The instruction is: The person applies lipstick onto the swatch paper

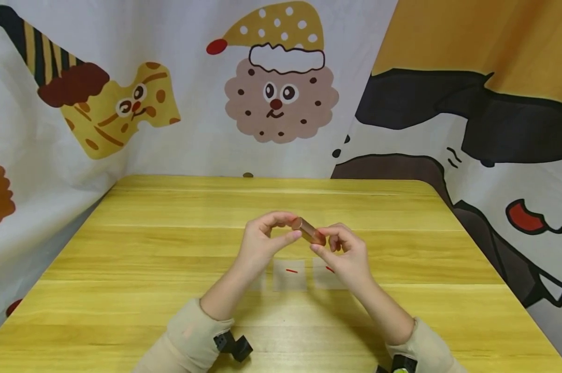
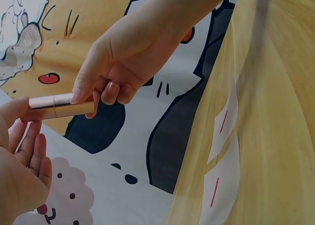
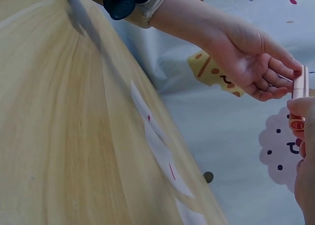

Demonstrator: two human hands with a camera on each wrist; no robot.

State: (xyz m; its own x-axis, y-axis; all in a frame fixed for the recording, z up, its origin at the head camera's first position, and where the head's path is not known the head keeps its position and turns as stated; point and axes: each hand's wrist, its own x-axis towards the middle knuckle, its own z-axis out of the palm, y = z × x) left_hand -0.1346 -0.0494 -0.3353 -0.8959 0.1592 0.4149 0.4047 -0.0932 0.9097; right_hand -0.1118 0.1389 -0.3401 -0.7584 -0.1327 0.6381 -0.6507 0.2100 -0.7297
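Note:
A closed rose-gold lipstick tube is held above the table between both hands. My left hand pinches its upper left end between thumb and fingers. At the other end, the thumb and index finger of my right hand grip it, the remaining fingers curled in. A seam runs round the lipstick in the left wrist view. Just below the hands lies a white paper square with a short red stroke. Another marked paper is partly covered by my right hand, and a third shows beside my left forearm.
The wooden table reaches back to a cloth printed with cartoon food figures, which hangs behind and along the sides. A black wrist camera sits at the left sleeve, and another at the right.

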